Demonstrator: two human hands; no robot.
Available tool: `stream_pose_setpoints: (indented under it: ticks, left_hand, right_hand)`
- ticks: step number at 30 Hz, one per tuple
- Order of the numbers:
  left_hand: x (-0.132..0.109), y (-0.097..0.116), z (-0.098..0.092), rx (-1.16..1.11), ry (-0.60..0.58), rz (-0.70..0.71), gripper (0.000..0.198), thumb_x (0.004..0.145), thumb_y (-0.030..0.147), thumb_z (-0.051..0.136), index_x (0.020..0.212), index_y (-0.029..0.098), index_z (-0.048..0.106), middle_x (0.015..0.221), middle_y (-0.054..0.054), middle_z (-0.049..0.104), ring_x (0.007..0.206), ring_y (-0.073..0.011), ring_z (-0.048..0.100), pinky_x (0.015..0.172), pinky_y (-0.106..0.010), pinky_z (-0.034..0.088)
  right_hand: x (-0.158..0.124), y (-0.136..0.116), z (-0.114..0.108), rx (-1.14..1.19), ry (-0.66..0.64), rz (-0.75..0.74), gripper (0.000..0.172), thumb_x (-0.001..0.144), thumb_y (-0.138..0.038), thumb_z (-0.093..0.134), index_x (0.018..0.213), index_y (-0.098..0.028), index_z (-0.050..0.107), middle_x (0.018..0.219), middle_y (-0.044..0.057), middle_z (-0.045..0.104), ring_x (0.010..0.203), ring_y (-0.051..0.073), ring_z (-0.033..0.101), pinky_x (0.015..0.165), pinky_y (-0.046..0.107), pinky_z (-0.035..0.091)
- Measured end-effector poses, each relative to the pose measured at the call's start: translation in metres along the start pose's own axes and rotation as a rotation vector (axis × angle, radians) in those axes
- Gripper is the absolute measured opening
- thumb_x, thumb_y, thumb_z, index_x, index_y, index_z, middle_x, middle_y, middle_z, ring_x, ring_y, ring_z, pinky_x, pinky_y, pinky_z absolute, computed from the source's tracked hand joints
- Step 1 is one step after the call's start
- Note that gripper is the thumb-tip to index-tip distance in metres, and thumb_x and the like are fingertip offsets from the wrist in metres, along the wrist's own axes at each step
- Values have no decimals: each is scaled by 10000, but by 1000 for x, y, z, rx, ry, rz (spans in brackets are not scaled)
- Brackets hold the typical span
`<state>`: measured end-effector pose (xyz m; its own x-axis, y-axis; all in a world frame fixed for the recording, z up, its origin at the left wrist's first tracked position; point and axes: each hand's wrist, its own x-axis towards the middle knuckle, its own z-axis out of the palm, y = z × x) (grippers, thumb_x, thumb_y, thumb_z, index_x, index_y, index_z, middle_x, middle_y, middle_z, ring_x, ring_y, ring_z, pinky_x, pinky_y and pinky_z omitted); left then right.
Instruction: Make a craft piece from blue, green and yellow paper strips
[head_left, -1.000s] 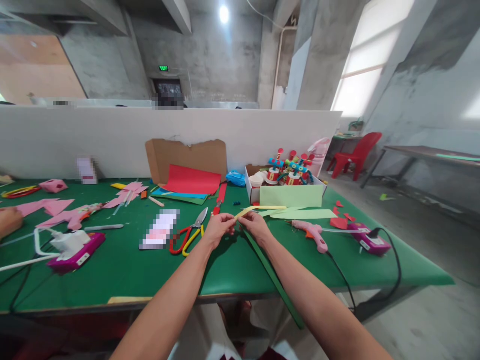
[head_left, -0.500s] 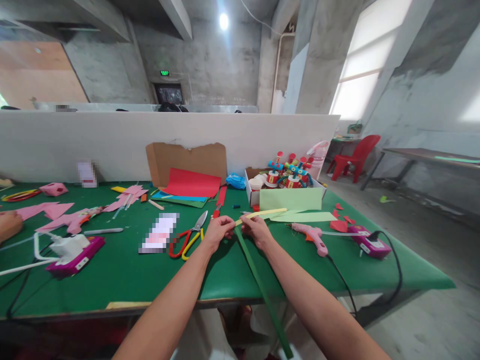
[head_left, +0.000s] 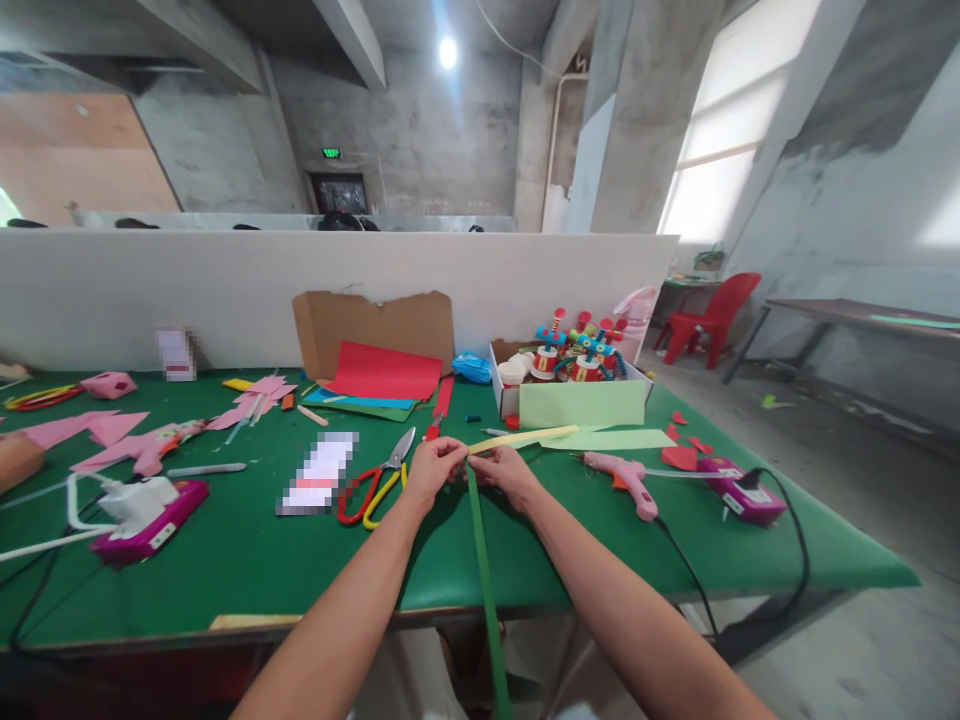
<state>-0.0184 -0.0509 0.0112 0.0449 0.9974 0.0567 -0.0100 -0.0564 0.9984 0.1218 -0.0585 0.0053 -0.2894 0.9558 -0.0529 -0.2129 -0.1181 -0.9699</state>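
Note:
My left hand [head_left: 437,470] pinches the joined ends of two paper strips above the table. From that joint a yellow paper strip [head_left: 536,436] sticks out to the right, while a green paper strip [head_left: 484,575] hangs down over the table's front edge. My right hand [head_left: 506,472] is closed at the same joint, its fingertips against the strips below the yellow one. The exact fold between the fingertips is hidden. Left of my hands lie scissors [head_left: 394,455] with red and yellow handles. A red-handled cutter [head_left: 433,431] is just behind my left hand.
A pink glue gun [head_left: 628,482] lies right, wired near a purple power strip [head_left: 744,492]. Behind are light green paper [head_left: 581,404], a box [head_left: 509,401] of paper figures and red sheets [head_left: 386,370]. Another person's hand [head_left: 19,460] is at far left.
The green strip's hanging end has swung left, from slanting right to nearly straight down. My right fingers have slipped from over the yellow strip to beneath it.

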Motion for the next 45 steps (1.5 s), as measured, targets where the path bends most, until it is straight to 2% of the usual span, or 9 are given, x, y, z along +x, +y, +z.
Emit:
stream_pose_setpoints:
  ticks: [8,12,15,20,24,38,45]
  left_hand:
    - [0,-2,2,55,15,-3,258,590,382,689,665,142,636,490,25,557,394,-68,440,397,-186,344]
    - [0,0,1,55,31,-11,242,587,372,695,653,147,631,488,34,546,389,-70,439,389,-191,337]
    - [-1,2,1,28,26,-10,272,572,389,711,653,145,620,491,40,535,392,-67,437,393,-193,343]
    - [-5,4,3,-126,-58,-88,374,533,429,752,699,152,564,510,58,516,389,-57,434,380,-179,326]
    - [-6,2,4,-95,-128,-117,386,528,433,762,651,150,531,495,57,501,374,-51,425,357,-169,281]
    - [-3,-1,4,-24,-113,-88,358,531,438,736,631,147,552,484,52,498,369,-47,416,357,-170,281]
    - [-4,0,4,-5,-123,-102,373,530,453,744,631,146,558,481,51,499,373,-49,419,361,-171,285]
  right_hand:
    - [2,-1,2,46,66,46,294,574,-336,791,750,-153,640,609,16,660,543,124,613,570,259,507]
    - [1,-4,0,79,173,9,262,577,-346,786,689,-159,639,588,-11,618,494,81,543,502,213,461]
    - [3,-2,-2,78,186,-27,250,531,-305,801,665,-148,661,577,-18,601,497,67,500,508,207,446]
    - [6,2,-4,159,221,-38,287,485,-317,820,655,-144,666,539,-26,578,501,72,485,531,225,434]
    - [7,1,-4,195,257,-40,292,462,-323,832,608,-145,652,496,-34,552,491,72,467,526,228,419]
    - [5,-4,-1,126,258,-47,258,477,-314,810,592,-145,653,496,-33,557,463,64,437,466,214,352]
    - [6,-3,-1,112,257,-54,259,485,-315,811,603,-148,652,502,-30,552,480,71,449,469,213,361]
